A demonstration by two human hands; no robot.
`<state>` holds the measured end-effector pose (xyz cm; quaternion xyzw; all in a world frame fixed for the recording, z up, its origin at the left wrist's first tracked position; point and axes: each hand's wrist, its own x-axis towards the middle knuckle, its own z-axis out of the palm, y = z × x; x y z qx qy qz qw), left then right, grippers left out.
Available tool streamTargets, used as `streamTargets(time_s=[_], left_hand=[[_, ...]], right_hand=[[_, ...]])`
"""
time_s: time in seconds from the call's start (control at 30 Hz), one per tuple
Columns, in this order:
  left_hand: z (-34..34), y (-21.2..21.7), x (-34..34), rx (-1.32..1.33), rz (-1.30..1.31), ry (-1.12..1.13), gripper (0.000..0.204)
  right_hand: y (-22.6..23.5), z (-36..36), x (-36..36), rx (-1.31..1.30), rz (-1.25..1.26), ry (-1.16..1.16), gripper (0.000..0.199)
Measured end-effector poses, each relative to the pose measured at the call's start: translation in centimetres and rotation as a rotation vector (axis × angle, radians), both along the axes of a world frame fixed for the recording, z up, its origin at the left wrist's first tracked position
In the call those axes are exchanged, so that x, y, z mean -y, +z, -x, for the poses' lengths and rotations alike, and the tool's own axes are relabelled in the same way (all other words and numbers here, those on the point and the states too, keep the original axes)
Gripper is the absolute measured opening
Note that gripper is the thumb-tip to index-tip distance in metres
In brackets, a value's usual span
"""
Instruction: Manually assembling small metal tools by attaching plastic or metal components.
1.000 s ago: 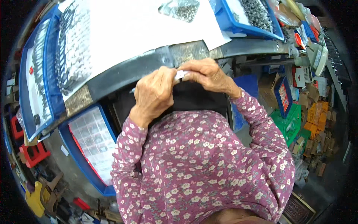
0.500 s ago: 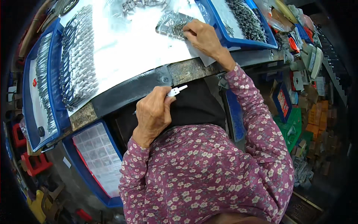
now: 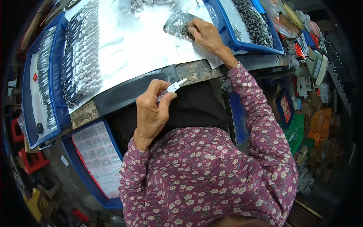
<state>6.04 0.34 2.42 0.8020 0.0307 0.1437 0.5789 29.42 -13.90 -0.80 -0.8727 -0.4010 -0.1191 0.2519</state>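
My left hand (image 3: 153, 108), in front of the bench edge, pinches a small white plastic part (image 3: 173, 87) with a narrow tip and a dark hole. The rest of that part is hidden in the fingers. Over the bench, my right hand (image 3: 207, 36) has its fingertips down in a clear shallow tray (image 3: 172, 25) of tiny dark metal pieces. Its thumb and fingers are drawn together, and whatever they pinch is too small to make out. Left on the white sheet (image 3: 132, 49) lie stacked rows of white and dark parts (image 3: 86, 56).
A blue tray (image 3: 60, 75) with rows of slim metallic parts stands at the bench's left. Another blue tray (image 3: 257, 46) with many small dark pieces is at the right. Below the bench sits a blue bin (image 3: 113, 203) with a compartment box (image 3: 92, 142). Boxes and clutter fill the right.
My left fingers have shifted on the white part, which now shows more of its body and has tilted slightly. My right hand stays at the clear tray. The whole view has moved slightly.
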Motion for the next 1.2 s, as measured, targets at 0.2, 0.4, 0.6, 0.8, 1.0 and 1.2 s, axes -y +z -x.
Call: streamTargets(time_s=[0.2,0.4,0.6,0.8,1.0,1.2], left_hand=[[-1.1,0.7,-0.5,-0.101,0.221,0.02,0.008],[-2.8,1.0,-0.8,-0.162,0.393,0.045,0.011],[-3.8,0.5,-0.6,-0.119,0.458,0.114,0.009],[-3.9,0.3,-0.3,-0.11,0.415,0.193,0.01],[-3.9,-0.5,-0.1,-0.019,0.253,0.264,0.009],[-4.1,-0.9,0.3,0.082,0.075,0.319,0.012]], right_hand=[[0.8,-0.1,0.4,-0.238,-0.25,0.113,0.016],[2.5,3.1,0.4,-0.553,-0.423,0.122,0.015],[3.9,8.1,-1.0,-0.842,-0.599,0.258,0.013],[3.6,10.0,-2.0,-0.849,-0.635,0.24,0.018],[3.0,10.9,-2.8,-0.758,-0.632,0.195,0.019],[2.8,11.8,-3.2,-0.652,-0.679,0.136,0.019]])
